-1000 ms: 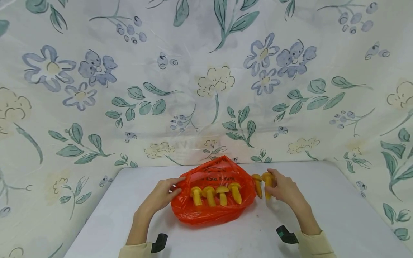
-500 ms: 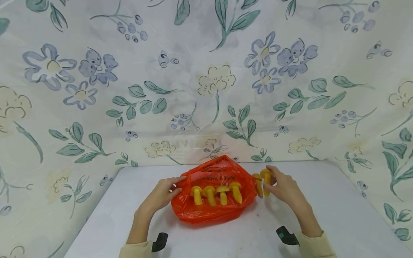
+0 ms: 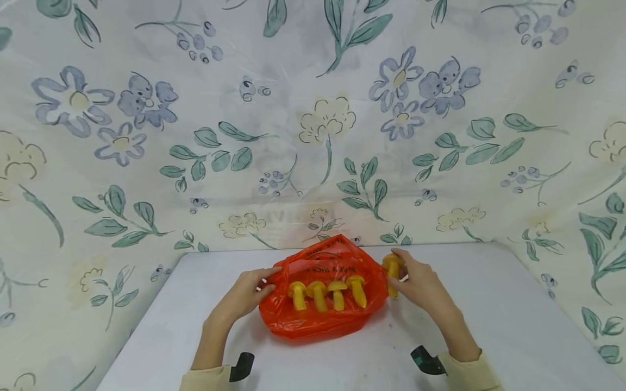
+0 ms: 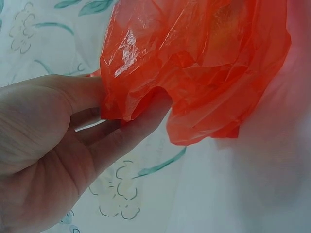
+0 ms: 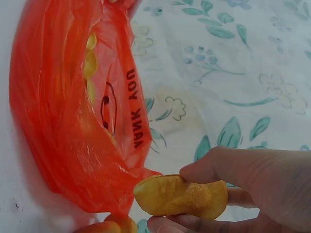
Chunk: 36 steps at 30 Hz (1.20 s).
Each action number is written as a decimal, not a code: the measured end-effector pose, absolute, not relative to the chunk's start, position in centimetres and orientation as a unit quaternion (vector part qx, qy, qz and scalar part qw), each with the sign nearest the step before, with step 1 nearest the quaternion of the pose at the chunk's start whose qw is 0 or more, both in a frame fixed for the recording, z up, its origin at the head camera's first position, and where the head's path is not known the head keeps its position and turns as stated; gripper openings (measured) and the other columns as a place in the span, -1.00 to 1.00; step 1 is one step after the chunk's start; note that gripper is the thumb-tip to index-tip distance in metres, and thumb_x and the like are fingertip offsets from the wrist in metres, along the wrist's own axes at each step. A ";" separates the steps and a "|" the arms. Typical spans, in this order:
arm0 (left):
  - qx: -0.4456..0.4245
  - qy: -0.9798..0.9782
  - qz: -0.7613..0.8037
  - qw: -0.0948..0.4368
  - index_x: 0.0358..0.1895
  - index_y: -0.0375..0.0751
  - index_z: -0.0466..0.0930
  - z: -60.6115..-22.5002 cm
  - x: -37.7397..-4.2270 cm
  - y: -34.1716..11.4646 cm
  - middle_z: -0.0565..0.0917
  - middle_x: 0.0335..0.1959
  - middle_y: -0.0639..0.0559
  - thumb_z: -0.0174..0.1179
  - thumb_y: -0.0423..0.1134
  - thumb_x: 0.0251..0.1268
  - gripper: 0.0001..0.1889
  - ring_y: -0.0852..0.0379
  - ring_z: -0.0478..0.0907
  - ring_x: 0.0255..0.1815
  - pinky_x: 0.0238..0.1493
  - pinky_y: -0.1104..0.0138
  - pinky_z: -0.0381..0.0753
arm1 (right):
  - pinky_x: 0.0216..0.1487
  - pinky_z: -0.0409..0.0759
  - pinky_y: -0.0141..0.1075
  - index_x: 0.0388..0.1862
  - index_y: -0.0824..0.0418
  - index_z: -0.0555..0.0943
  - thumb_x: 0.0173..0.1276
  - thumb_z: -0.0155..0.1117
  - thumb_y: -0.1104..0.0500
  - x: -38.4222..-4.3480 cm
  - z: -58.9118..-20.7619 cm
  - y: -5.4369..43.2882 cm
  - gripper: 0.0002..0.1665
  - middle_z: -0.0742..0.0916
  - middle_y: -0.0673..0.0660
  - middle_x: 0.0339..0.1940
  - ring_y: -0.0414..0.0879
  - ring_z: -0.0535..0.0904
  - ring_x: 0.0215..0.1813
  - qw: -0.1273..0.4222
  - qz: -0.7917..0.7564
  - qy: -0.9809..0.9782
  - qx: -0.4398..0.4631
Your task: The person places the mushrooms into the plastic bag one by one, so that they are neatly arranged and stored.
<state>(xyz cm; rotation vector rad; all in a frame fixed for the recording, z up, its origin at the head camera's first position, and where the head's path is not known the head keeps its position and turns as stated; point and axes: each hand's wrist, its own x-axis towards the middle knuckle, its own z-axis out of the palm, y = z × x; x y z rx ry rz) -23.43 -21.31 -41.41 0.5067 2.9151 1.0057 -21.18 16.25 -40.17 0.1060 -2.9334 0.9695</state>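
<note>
A red plastic bag [image 3: 313, 325] lies on the table with its mouth toward me. Several yellow mushrooms [image 3: 319, 297] stand in a row inside it. My left hand [image 3: 246, 293] holds the bag's left edge; in the left wrist view, fingers and thumb are at the crumpled plastic [image 4: 204, 97], a fingertip partly under it. Just off the bag's right side, my right hand [image 3: 423, 282] pinches another yellow mushroom [image 3: 393, 266] by thumb and fingers, stem down. The right wrist view shows this mushroom [image 5: 180, 196] close up, with a second mushroom [image 5: 114, 225] low beside the bag.
The white table [image 3: 489, 304] extends around the bag. Behind it hangs a floral cloth [image 3: 313, 163]. Dark print marks the bag's inner back wall [image 5: 121, 107]. A black wrist device [image 3: 427, 360] sits by each sleeve.
My right hand has moved left toward the bag with the pinched mushroom, which now covers the loose one beside it in the head view. The left hand and bag have hardly moved.
</note>
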 end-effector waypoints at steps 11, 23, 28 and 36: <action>0.165 0.934 0.318 0.004 0.29 -0.17 0.53 -41.6 -23.5 -21.3 0.71 0.01 -0.08 0.24 -0.42 0.29 -0.52 0.16 0.56 -0.24 -0.26 0.44 0.70 | -0.45 0.64 -0.42 0.47 0.13 0.27 0.26 0.36 0.15 -21.5 -39.0 14.0 -0.18 0.67 0.18 -0.16 -0.11 0.53 -0.36 0.011 0.341 -0.939 0.038; 0.164 0.933 0.321 0.006 0.29 -0.15 0.53 -41.3 -23.4 -21.3 0.70 0.02 -0.09 0.24 -0.41 0.29 -0.52 0.16 0.57 -0.23 -0.24 0.42 0.71 | -0.30 0.65 -0.35 0.43 0.09 0.34 0.25 0.39 0.17 -22.1 -39.2 11.0 -0.23 0.68 0.13 -0.14 -0.07 0.53 -0.23 0.006 0.346 -0.936 0.061; 0.164 0.933 0.321 0.003 0.29 -0.16 0.53 -41.3 -23.4 -21.3 0.70 0.03 -0.09 0.24 -0.42 0.28 -0.52 0.16 0.57 -0.23 -0.25 0.42 0.72 | -0.41 0.52 -0.40 0.42 0.07 0.35 0.25 0.40 0.14 -22.4 -39.3 9.7 -0.24 0.61 0.08 -0.35 -0.09 0.48 -0.33 0.001 0.339 -0.938 0.071; 0.168 0.931 0.325 0.005 0.29 -0.18 0.53 -41.4 -23.5 -21.3 0.70 0.02 -0.10 0.24 -0.44 0.28 -0.52 0.15 0.56 -0.24 -0.26 0.43 0.71 | -0.48 0.45 -0.40 0.41 0.07 0.36 0.24 0.41 0.12 -22.6 -39.9 7.7 -0.24 0.57 0.07 -0.46 -0.12 0.45 -0.45 -0.007 0.347 -0.933 0.097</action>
